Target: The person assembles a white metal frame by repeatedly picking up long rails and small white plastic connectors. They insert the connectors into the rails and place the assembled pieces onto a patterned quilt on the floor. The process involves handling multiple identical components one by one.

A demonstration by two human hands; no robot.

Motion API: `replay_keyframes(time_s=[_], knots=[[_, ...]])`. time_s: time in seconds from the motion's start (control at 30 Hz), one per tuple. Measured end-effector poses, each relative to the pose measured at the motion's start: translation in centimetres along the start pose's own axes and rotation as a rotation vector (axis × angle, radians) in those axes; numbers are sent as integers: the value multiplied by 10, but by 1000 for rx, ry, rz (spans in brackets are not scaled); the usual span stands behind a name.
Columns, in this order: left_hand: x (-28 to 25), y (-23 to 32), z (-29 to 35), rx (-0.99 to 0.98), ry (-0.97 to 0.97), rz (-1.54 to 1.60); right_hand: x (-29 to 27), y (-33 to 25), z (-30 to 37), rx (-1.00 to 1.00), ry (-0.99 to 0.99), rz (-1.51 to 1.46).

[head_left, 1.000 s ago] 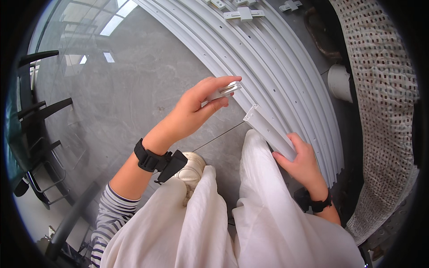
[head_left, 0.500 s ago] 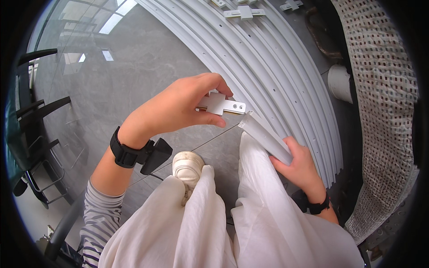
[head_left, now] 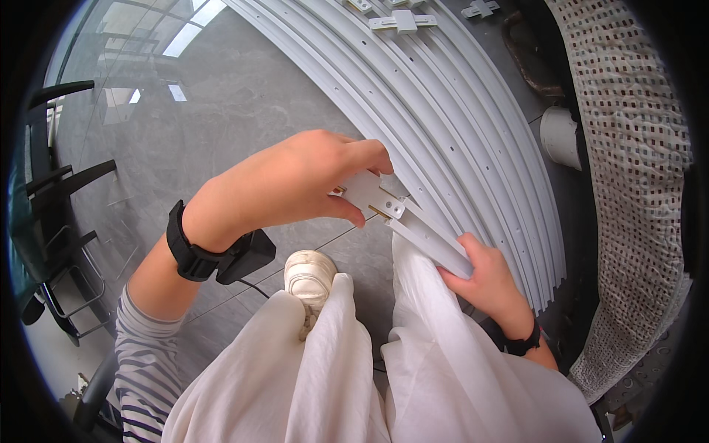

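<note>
Between thumb and fingers, my left hand (head_left: 303,181) grips a white track connector (head_left: 362,190) with a square middle and a narrow tongue bearing screws. My right hand (head_left: 487,277) is closed round a white track rail (head_left: 432,235), a long channel-shaped piece held slanting above my right leg. The connector's tongue is lined up with the rail's upper end and its tip lies at or just inside the channel mouth. How deep it sits I cannot tell. Brass-coloured strips show along the tongue's sides. The rail's lower end is hidden by my right hand.
Several long white rails (head_left: 443,118) lie side by side on the grey tiled floor (head_left: 221,96). Another connector (head_left: 403,22) rests on them, and a cross-shaped one (head_left: 481,9) lies beyond. A white cylinder (head_left: 560,138) and a patterned cloth (head_left: 628,170) are at right. Black chairs (head_left: 74,184) stand at left.
My left hand has turned the connector and brought its tongue down to the rail's end, where the two now meet. The rail has shifted slightly down and left in my right hand.
</note>
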State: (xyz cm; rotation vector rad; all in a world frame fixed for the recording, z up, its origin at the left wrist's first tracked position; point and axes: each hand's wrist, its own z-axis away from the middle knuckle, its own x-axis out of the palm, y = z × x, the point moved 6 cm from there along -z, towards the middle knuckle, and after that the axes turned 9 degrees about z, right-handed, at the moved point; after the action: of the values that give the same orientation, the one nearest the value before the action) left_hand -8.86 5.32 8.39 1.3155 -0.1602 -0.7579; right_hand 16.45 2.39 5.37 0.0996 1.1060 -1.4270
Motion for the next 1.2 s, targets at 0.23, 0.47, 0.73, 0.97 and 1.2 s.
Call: replay_keyframes(time_s=[0.23, 0.47, 0.73, 0.97, 1.2], knots=[[12, -4, 2, -60, -157, 12, 11, 1, 6, -27, 26, 9], [35, -8, 11, 41, -154, 19, 23, -1, 12, -98, 62, 26], [48, -8, 14, 83, -110, 9, 29, -1, 6, -117, 19, 64], [47, -9, 6, 61, -78, -103, 27, 1, 0, -118, 69, 75], [8, -14, -21, 116, 50, -437, 11, -1, -20, -85, 275, 183]])
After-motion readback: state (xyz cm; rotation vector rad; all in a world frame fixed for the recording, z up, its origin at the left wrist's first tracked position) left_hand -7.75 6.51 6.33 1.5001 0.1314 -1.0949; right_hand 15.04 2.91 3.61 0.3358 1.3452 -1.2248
